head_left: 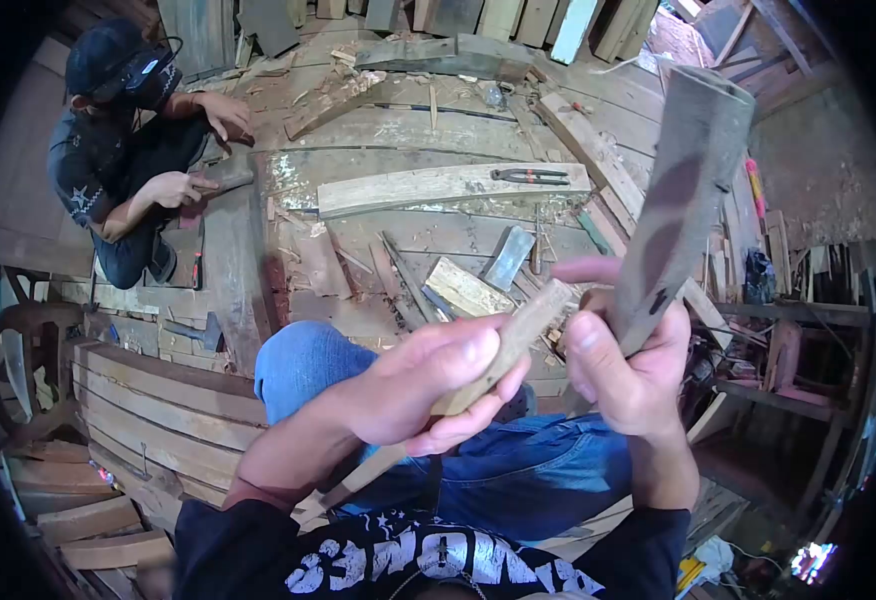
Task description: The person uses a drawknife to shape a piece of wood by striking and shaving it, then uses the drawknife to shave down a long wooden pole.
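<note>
My left hand (458, 380) is closed around a short, pale wooden piece (536, 322), whose narrow end points up and to the right. My right hand (638, 375) grips the lower end of a long, thick grey-brown piece of wood (683, 190), raised and leaning right, with a squared top. The two hands are side by side above my lap, the upper ends of both pieces pointing away from me. A light wooden bar (368, 472) lies below my left wrist, across my jeans (528, 465).
Pincers (530, 176) rest on a long curved plank (388, 192) on the floor. At the left, a crouching person (118, 150) holds a wooden mallet-like tool (228, 176) over a beam (233, 260). Offcuts and chips are scattered around; a slatted wooden piece (168, 410) is at my left.
</note>
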Tool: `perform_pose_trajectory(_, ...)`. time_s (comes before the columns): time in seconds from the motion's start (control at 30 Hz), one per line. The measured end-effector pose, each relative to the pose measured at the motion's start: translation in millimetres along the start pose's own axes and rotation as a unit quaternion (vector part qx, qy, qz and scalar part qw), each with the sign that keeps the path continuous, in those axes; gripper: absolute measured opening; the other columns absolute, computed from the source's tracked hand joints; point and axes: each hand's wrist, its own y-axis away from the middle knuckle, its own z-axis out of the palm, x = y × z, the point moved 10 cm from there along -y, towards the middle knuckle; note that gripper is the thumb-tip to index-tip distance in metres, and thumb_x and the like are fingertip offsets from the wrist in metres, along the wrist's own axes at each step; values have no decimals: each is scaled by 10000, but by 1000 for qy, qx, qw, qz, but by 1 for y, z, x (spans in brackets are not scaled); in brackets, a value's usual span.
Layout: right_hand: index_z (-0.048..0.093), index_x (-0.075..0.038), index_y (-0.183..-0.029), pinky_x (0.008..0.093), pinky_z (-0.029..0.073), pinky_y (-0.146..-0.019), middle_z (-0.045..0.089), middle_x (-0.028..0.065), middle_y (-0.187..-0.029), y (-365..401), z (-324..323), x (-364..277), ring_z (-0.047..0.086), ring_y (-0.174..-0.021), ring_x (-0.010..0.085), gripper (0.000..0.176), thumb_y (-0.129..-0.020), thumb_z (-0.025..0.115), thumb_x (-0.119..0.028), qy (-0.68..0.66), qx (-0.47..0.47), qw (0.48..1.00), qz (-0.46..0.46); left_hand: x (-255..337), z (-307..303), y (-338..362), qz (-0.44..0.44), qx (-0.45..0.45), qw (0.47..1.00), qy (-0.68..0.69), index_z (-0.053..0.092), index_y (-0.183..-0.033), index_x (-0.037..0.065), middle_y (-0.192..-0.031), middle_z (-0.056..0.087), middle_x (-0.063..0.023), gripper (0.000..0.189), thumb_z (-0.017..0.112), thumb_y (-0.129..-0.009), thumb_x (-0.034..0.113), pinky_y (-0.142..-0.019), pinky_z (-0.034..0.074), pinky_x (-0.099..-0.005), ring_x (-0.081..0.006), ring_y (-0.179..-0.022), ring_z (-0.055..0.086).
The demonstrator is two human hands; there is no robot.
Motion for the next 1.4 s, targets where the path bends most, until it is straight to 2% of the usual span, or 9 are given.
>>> perform_pose_trajectory(0.17,638,65,-1080,185,406,-514,602,0,-647,3,6,5,532,-578,22,245,-855,675,-24,-50,-40,998,17,3,5,1,57,13,994,-95,453,-993,21,-565,446,5,329,378,-1023,340,-386,330,-200,-56,-400,412)
perform_pose_trajectory(0.27,567,99,-1105,205,261,-366,516,-2,-554,5,8,2,397,-390,29,269,-893,611,-60,-19,-59,998,-20,2,4,1,72,33,991,-111,462,-982,30,-593,479,12,247,482,-998,275,-406,342,-200,-46,-440,450)
perform_pose_trajectory(0.33,637,64,-1091,194,469,-595,674,53,-723,7,3,5,618,-674,58,247,-863,665,-28,-63,-42,997,14,-1,3,1,85,58,983,-151,474,-971,33,-597,494,15,234,523,-980,262,-413,344,-201,-39,-455,464)
perform_pose_trajectory(0.6,645,63,-1059,220,491,-632,698,79,-784,5,-6,17,623,-683,68,231,-852,676,-32,-38,-30,997,57,3,-8,-4,102,140,946,-273,523,-961,8,-585,510,10,233,620,-931,218,-450,351,-228,-27,-505,488)
perform_pose_trajectory(0.77,567,78,-1163,225,496,-636,698,118,-820,1,-9,-14,631,-659,95,412,-809,718,-69,193,-23,975,-107,10,-14,-8,118,164,902,-382,524,-1088,-28,-614,541,-70,292,597,-935,210,-490,402,-274,-108,-538,555)
perform_pose_trajectory(0.9,392,89,-1364,280,524,-603,655,209,-1066,5,-12,-12,660,-731,189,633,-821,682,-59,271,-9,949,-164,16,-26,-7,124,201,897,-373,492,-1194,-42,-670,578,-113,357,559,-951,212,-532,438,-306,-170,-576,596)
perform_pose_trajectory(0.93,389,73,-1381,328,515,-556,633,221,-1034,10,-5,-19,626,-653,250,652,-805,675,-32,379,1,891,-252,16,-29,-6,116,206,902,-361,469,-1224,-45,-669,574,-116,370,545,-959,201,-533,434,-312,-176,-569,584)
perform_pose_trajectory(1.03,299,106,-1412,359,518,-655,646,277,-1019,23,4,1,672,-722,323,691,-784,579,34,461,-88,856,-217,19,-31,-8,132,197,916,-323,487,-1124,-44,-640,548,-118,290,520,-974,201,-505,409,-336,-193,-529,547)
perform_pose_trajectory(1.4,394,67,-1378,358,538,-645,635,294,-1035,21,7,2,680,-763,377,615,-786,554,108,541,-31,813,-214,16,-28,-19,190,160,888,-388,420,-920,-31,-553,470,-161,241,470,-990,195,-474,378,-403,-322,-474,513)
